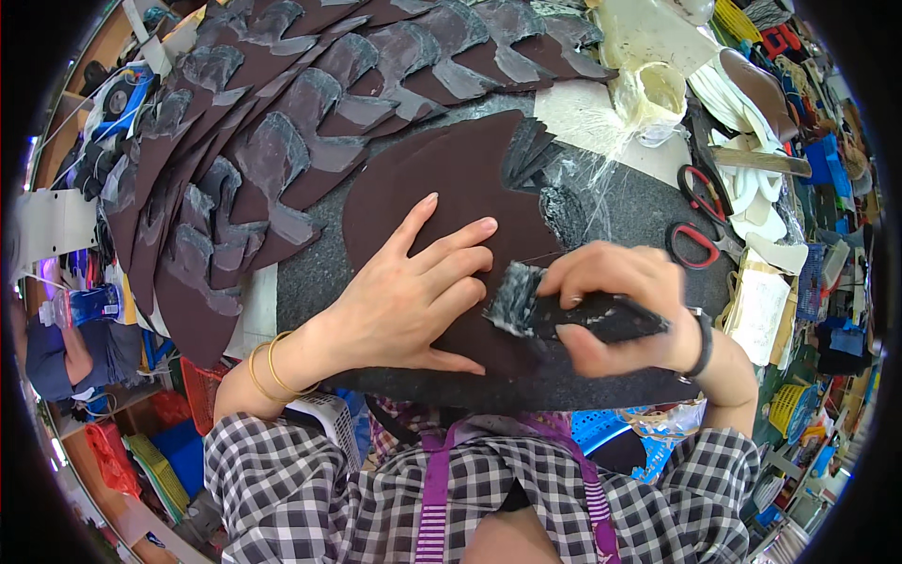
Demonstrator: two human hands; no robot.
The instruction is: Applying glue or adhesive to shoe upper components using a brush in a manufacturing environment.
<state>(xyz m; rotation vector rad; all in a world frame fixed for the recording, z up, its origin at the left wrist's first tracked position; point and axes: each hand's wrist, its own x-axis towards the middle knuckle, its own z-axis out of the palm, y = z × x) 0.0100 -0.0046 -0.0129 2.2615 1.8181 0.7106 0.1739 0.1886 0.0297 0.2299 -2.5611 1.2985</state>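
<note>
My left hand (413, 296) lies flat with fingers spread on a dark brown leather piece (442, 179), the top one of a small stack on the dark grey work board (620, 211). My right hand (620, 305) grips a black-handled glue brush (554, 310). Its whitish bristles touch the brown piece just right of my left fingertips.
Many brown pieces with grey glued edges (272, 141) lie overlapped in rows at the left and top. A cup of pale glue (658, 89) stands at the upper right. Red-handled scissors (700, 211) and white cut parts (752, 188) lie right. Crates and clutter surround the board.
</note>
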